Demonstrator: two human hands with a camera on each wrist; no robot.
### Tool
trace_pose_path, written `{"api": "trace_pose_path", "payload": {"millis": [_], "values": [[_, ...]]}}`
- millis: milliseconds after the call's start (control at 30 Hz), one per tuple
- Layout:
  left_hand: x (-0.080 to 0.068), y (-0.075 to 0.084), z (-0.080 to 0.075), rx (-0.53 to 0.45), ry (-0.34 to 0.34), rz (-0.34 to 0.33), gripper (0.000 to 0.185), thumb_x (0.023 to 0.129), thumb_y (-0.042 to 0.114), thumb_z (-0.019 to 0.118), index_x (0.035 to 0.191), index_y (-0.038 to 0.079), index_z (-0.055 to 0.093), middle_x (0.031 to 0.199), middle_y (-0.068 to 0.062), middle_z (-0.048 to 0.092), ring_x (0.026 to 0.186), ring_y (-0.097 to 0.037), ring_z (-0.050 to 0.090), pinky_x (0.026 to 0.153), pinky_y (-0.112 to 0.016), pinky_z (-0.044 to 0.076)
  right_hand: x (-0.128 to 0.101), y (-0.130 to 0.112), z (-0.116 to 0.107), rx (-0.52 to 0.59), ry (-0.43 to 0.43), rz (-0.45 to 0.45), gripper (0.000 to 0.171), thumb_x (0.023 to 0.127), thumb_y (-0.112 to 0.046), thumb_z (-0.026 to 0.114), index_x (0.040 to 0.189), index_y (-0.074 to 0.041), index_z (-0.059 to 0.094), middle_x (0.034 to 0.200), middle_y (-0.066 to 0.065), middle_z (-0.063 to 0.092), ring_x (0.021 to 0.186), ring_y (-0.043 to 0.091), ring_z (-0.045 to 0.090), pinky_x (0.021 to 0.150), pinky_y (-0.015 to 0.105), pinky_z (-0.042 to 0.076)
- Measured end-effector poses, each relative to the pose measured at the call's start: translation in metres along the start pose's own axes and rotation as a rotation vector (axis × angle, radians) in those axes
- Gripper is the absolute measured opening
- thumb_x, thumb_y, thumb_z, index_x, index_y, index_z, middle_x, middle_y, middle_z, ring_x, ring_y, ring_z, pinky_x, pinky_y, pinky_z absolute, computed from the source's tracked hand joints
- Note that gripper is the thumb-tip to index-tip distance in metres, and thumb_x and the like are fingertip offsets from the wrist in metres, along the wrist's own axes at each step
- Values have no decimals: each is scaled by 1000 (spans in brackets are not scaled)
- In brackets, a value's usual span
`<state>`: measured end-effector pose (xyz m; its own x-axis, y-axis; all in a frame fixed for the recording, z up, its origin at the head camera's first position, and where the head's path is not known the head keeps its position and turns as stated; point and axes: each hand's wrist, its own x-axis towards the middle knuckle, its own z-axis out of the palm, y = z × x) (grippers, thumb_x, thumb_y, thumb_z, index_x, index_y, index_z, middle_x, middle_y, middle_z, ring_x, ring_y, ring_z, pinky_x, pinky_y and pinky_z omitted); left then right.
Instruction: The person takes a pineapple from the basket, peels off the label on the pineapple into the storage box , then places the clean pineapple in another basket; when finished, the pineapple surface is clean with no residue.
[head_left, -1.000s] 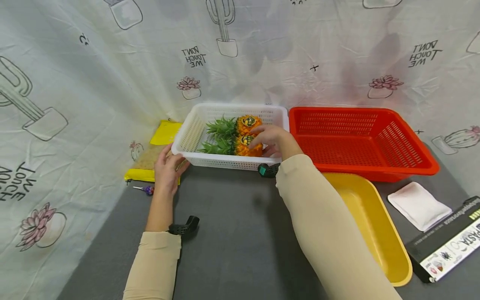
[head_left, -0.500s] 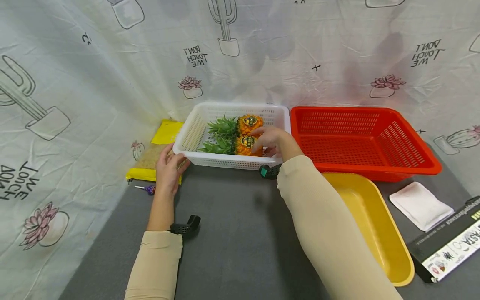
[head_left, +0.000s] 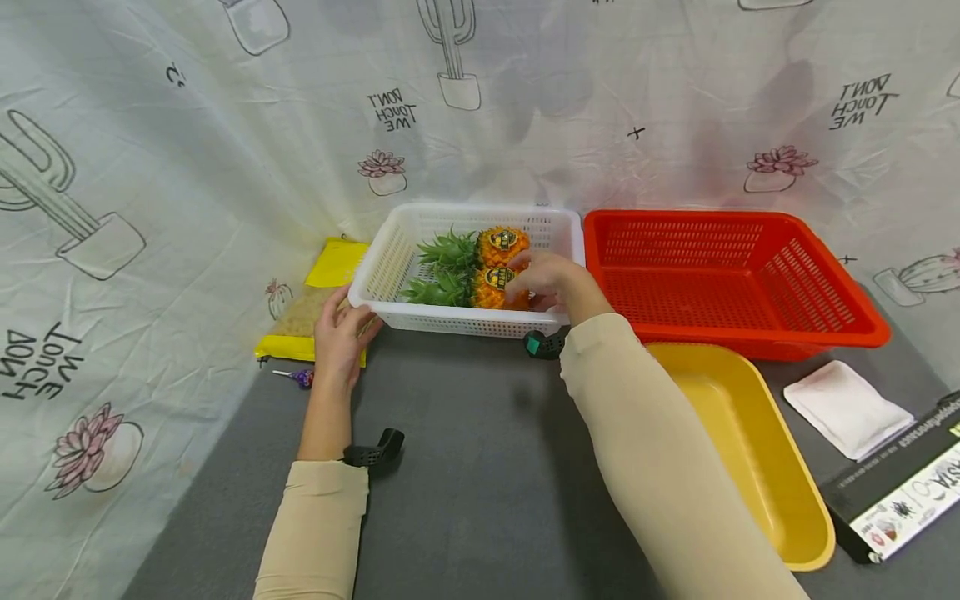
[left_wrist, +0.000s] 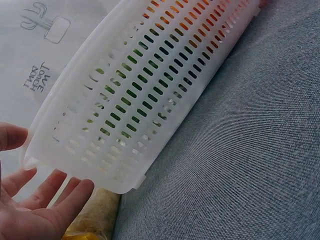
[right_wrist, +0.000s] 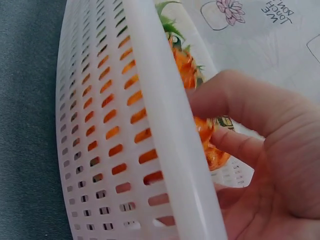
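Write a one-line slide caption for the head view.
Right hand grips the nearer pineapple in the white basket while the left hand rests at its corner.

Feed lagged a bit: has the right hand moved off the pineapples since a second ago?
No. The right hand stays on the near pineapple inside the white basket.

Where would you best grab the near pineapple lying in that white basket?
Probably round its orange body, coming down from above through the white basket's open top. The near pineapple lies on its side with spiky green leaves pointing left, and the walls block a sideways approach. The right hand already has fingers on the body's right end.
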<state>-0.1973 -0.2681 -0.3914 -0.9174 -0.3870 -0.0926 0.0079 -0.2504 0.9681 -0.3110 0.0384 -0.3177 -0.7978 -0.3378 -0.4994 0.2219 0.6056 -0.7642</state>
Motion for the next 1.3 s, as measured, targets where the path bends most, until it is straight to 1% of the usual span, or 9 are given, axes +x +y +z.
{"api": "trace_pose_path", "payload": {"millis": [133, 300, 467, 600, 767, 1000, 1133, 1300], "values": [[0, 1, 1, 4, 2, 5, 53, 104, 11, 58, 155, 21, 47, 131, -4, 57, 110, -16, 65, 113, -46, 45, -2, -1, -3, 90, 3, -9, 70, 82, -16, 81, 144, -19, 47, 137, 13, 54, 113, 38, 67, 99, 47, 57], [0, 1, 0, 23, 3, -1, 54, 104, 11, 58, 155, 22, 46, 135, -5, 56, 111, -16, 65, 112, -44, 46, -5, -6, -7, 167, -10, -48, 72, 84, -12, 80, 146, -16, 43, 140, 15, 51, 111, 40, 67, 93, 47, 60], [0, 2, -1, 28, 3, -8, 55, 103, 12, 59, 156, 23, 45, 136, -4, 55, 111, -16, 64, 113, -44, 45, -11, -13, -10, 197, -14, -93, 73, 86, -11, 79, 148, -16, 41, 140, 15, 50, 108, 42, 69, 92, 50, 60], [0, 2, -3, 32, 3, -5, 55, 103, 12, 59, 156, 22, 45, 137, -5, 55, 111, -15, 64, 114, -45, 45, -18, -16, -11, 222, -13, -122, 69, 87, -12, 78, 146, -16, 41, 139, 15, 50, 107, 42, 68, 96, 54, 57], [0, -1, -3, 1, -9, 0, 54, 103, 11, 60, 155, 21, 46, 136, -5, 56, 110, -15, 66, 114, -45, 44, -33, -17, -13, 231, -2, -159, 66, 90, -14, 74, 146, -14, 39, 138, 17, 49, 105, 41, 68, 98, 55, 56], [-1, -2, -1, -40, -18, -5, 55, 103, 10, 60, 155, 20, 46, 133, -4, 57, 109, -16, 66, 114, -43, 43, -57, -18, -17, 228, 7, -213, 65, 91, -14, 72, 147, -14, 38, 133, 18, 54, 110, 41, 64, 91, 51, 59], [0, -2, -1, -47, -9, 0, 54, 103, 10, 61, 154, 20, 47, 133, -5, 57, 108, -16, 66, 113, -42, 43, -70, -19, -17, 222, 9, -230, 62, 92, -14, 70, 146, -15, 39, 132, 17, 56, 112, 41, 64, 91, 52, 59], [0, -3, -1, -60, -4, 10, 53, 103, 10, 60, 155, 17, 47, 128, -5, 59, 103, -14, 67, 111, -39, 46, -88, -17, -15, 201, 14, -259, 63, 92, -12, 69, 146, -14, 38, 136, 17, 53, 111, 40, 66, 87, 52, 61]]}}
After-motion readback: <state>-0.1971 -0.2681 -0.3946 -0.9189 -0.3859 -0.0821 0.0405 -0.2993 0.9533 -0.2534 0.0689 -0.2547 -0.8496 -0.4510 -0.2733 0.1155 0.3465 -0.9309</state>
